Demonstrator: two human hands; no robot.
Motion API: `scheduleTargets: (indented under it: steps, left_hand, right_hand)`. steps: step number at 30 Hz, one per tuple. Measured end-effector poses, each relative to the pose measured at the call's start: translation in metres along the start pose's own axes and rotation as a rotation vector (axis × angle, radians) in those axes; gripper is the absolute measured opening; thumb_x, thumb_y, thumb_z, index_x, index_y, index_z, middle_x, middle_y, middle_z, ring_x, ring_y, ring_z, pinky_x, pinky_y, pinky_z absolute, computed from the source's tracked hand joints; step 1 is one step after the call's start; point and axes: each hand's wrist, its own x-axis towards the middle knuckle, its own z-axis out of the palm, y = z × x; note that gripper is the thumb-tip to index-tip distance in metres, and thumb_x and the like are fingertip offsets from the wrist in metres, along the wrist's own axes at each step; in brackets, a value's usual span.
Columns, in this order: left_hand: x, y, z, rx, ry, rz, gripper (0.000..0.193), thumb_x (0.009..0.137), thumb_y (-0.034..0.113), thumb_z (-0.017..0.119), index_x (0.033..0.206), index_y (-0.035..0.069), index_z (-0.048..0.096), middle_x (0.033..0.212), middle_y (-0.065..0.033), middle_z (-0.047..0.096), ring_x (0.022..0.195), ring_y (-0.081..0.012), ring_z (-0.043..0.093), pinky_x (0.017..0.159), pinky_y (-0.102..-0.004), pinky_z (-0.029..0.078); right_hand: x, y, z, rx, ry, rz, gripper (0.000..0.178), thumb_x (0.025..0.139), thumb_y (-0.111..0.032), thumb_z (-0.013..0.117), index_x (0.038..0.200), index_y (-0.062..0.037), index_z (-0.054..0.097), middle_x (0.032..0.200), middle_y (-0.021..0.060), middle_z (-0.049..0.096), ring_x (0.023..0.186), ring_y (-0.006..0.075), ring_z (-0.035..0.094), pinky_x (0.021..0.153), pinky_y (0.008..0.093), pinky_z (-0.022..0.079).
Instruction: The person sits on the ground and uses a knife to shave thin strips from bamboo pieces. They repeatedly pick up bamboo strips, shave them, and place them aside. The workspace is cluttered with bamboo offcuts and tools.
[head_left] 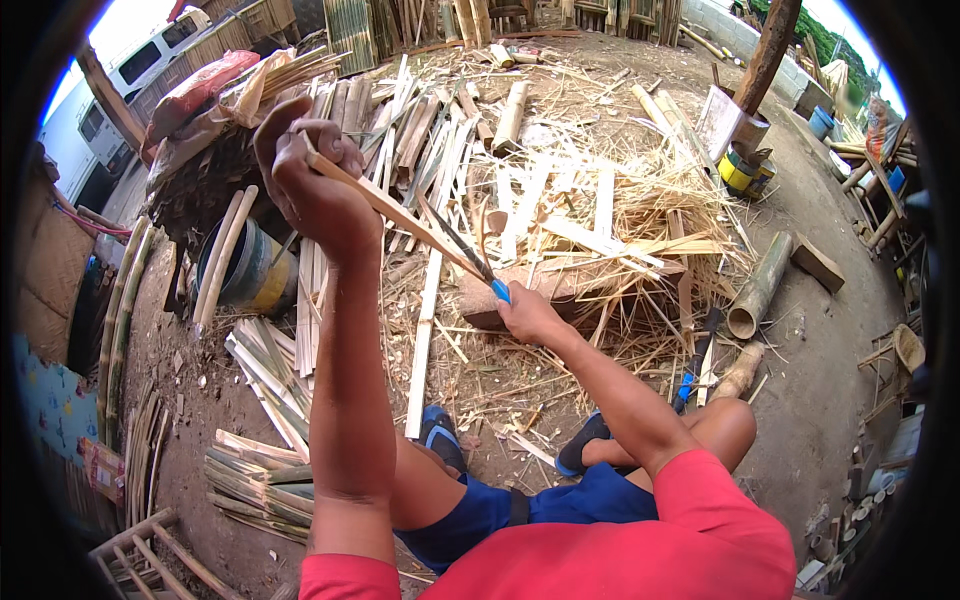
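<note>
My left hand (318,190), raised at the upper left, is closed round one end of a pale bamboo strip (400,215). The strip slants down to the right, toward my other hand. In front of me my right hand (530,315) grips a knife (466,248) by its blue handle, with the narrow dark blade pointing up and left. Blade and strip lie close together near the strip's lower end; whether they touch I cannot tell. A thin curl of bamboo (480,225) stands up beside the blade.
Beyond my right hand, shavings (640,190) are heaped over a wooden block (540,290). Split bamboo strips (425,345) lie on the left, near a bucket (275,278). A bamboo tube (760,285) and a blue-handled tool (686,385) lie to the right.
</note>
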Motion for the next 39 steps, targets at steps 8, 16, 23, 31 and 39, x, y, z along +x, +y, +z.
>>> scheduleTargets:
  steps: [8,16,23,31,39]
  left_hand:
    - [-0.02,-0.004,-0.022,0.215,-0.052,0.281,0.055,0.089,0.026,0.056,0.139,0.005,0.041,0.078,-0.001,0.044,0.059,-0.0059,0.035,0.051,-0.0226,0.032]
    - [-0.004,-0.01,-0.061,0.106,0.137,-0.029,0.056,0.1,0.046,0.053,0.137,0.004,0.046,0.117,-0.0127,0.062,0.094,-0.0202,0.065,0.088,-0.0331,0.051]
    - [-0.032,-0.013,-0.04,0.077,-0.014,-0.13,0.056,0.1,0.049,0.053,0.123,-0.002,0.053,0.101,-0.0145,0.069,0.089,-0.0219,0.068,0.087,-0.0345,0.054]
    - [-0.041,-0.01,-0.036,0.176,0.107,-0.099,0.056,0.098,0.054,0.056,0.111,0.0,0.055,0.083,-0.0079,0.062,0.073,-0.0177,0.062,0.074,-0.032,0.052]
    - [-0.034,-0.014,-0.056,0.214,0.16,-0.1,0.058,0.097,0.055,0.056,0.114,0.0,0.053,0.086,-0.0073,0.059,0.075,-0.0173,0.06,0.077,-0.0322,0.052]
  right_hand:
    - [-0.015,0.067,0.046,-0.146,-0.03,0.434,0.032,0.097,-0.027,0.055,0.115,-0.0016,0.048,0.1,0.0269,0.068,0.095,0.0461,0.066,0.081,0.0563,0.052]
    - [-0.059,0.104,0.065,0.068,0.067,0.156,0.03,0.094,-0.026,0.058,0.111,-0.003,0.05,0.091,0.03,0.066,0.089,0.0513,0.062,0.077,0.0572,0.047]
    - [-0.101,-0.009,0.007,0.37,0.174,-0.109,0.048,0.102,-0.054,0.043,0.103,-0.0056,0.048,0.067,0.0181,0.056,0.064,0.0405,0.058,0.06,0.046,0.044]
    - [-0.096,-0.073,0.011,0.514,0.216,-0.086,0.038,0.106,-0.039,0.045,0.095,-0.0024,0.049,0.065,0.0194,0.052,0.058,0.0312,0.045,0.057,0.0426,0.042]
    - [-0.061,0.018,0.101,0.314,0.306,0.031,0.041,0.103,-0.041,0.045,0.098,-0.0016,0.053,0.082,0.0286,0.064,0.083,0.0508,0.061,0.069,0.0545,0.046]
